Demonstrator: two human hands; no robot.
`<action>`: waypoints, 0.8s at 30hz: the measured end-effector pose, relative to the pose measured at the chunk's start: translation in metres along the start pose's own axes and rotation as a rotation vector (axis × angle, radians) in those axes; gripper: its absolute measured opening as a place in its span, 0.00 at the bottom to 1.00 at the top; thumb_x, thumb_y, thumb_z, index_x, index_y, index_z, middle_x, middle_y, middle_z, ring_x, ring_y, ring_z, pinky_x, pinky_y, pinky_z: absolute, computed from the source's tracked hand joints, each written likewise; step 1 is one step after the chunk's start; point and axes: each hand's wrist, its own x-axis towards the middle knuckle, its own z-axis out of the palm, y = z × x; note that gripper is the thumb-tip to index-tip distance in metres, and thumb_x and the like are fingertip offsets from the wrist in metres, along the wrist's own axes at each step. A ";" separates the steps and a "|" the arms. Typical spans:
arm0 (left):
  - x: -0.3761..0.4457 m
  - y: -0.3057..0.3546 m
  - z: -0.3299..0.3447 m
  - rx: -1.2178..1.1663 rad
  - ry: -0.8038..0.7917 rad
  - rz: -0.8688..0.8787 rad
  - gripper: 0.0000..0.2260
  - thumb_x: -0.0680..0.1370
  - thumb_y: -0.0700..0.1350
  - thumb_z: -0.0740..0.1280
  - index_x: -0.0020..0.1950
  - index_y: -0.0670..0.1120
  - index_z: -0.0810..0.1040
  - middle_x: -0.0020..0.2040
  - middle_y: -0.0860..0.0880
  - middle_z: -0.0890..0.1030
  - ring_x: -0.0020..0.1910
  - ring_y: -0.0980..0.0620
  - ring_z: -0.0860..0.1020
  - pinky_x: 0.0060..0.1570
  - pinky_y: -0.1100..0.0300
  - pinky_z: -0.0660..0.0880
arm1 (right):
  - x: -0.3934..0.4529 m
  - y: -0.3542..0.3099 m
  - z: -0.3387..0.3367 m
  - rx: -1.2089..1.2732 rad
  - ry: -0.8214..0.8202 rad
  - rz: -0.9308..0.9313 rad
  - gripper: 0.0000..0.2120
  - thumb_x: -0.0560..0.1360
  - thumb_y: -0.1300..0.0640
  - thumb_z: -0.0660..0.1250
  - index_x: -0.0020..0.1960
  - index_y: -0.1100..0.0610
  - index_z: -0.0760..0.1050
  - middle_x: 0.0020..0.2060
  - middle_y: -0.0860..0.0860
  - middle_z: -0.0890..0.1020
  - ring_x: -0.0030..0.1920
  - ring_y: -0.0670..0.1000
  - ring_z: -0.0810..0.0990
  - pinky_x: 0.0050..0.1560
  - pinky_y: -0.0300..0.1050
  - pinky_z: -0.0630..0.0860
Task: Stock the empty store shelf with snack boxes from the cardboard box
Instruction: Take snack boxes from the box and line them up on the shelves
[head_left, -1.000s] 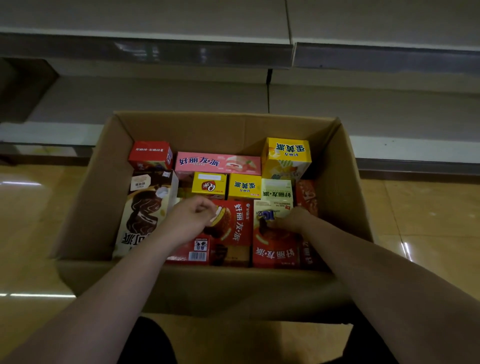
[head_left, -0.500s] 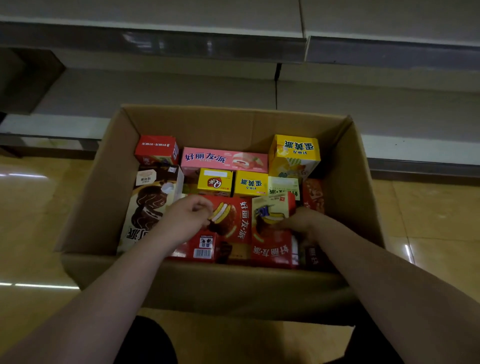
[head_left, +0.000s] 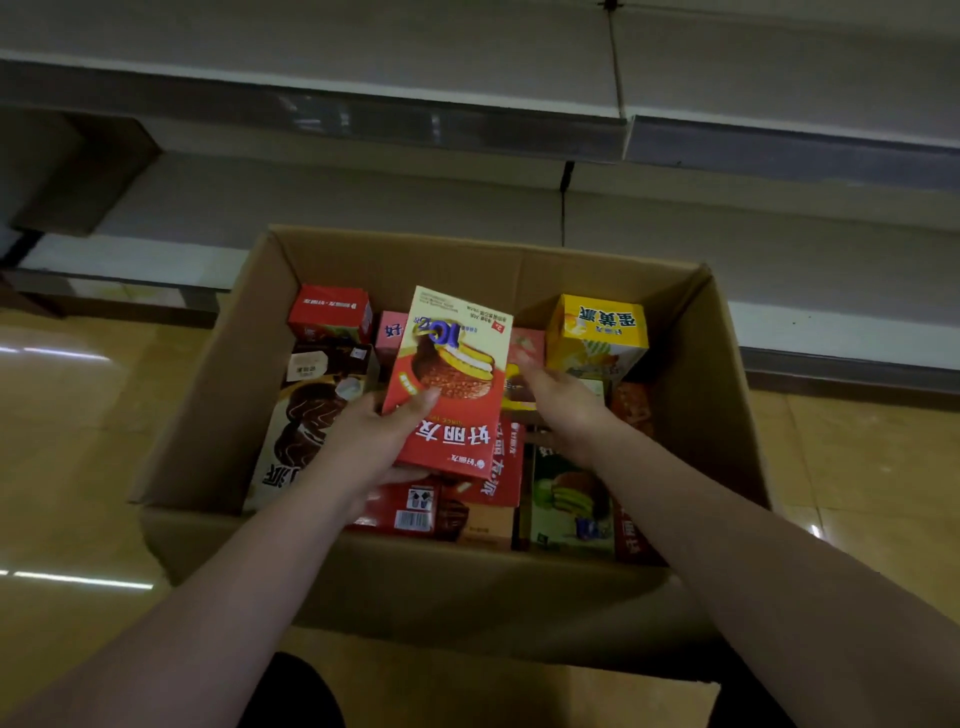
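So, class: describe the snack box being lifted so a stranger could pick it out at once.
Find the open cardboard box on the floor below the shelves. Above its middle, the left hand grips a red snack box. Unlike its neighbours, it is raised, with a cream top and a chocolate pie picture.

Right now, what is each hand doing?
Left hand: grips the red chocolate pie box, lifted above the carton.
Right hand: open, fingers relaxed, holding nothing.

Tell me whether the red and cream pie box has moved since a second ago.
Yes. The red and cream pie box has come up out of the cardboard box, lifted by the left hand, and now covers the pink box behind it.
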 end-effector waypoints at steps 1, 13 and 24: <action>0.000 -0.002 -0.005 0.005 0.045 0.000 0.19 0.72 0.56 0.72 0.58 0.49 0.74 0.51 0.47 0.83 0.49 0.48 0.82 0.40 0.54 0.82 | 0.010 0.006 -0.001 -0.184 0.114 -0.049 0.25 0.78 0.39 0.60 0.64 0.58 0.73 0.55 0.54 0.81 0.53 0.54 0.80 0.54 0.49 0.76; 0.006 -0.001 -0.020 -0.114 0.161 0.026 0.19 0.73 0.55 0.71 0.60 0.50 0.72 0.51 0.50 0.81 0.50 0.52 0.81 0.43 0.54 0.82 | 0.072 0.023 0.008 -1.298 0.055 -0.311 0.34 0.76 0.52 0.69 0.74 0.63 0.57 0.72 0.60 0.60 0.71 0.61 0.62 0.68 0.52 0.65; 0.006 -0.003 -0.033 -0.030 0.147 0.050 0.10 0.75 0.54 0.70 0.50 0.54 0.71 0.46 0.53 0.79 0.45 0.56 0.79 0.43 0.55 0.80 | 0.081 0.015 0.006 -1.442 0.161 -0.181 0.49 0.67 0.46 0.77 0.77 0.55 0.50 0.72 0.56 0.58 0.71 0.59 0.60 0.68 0.59 0.63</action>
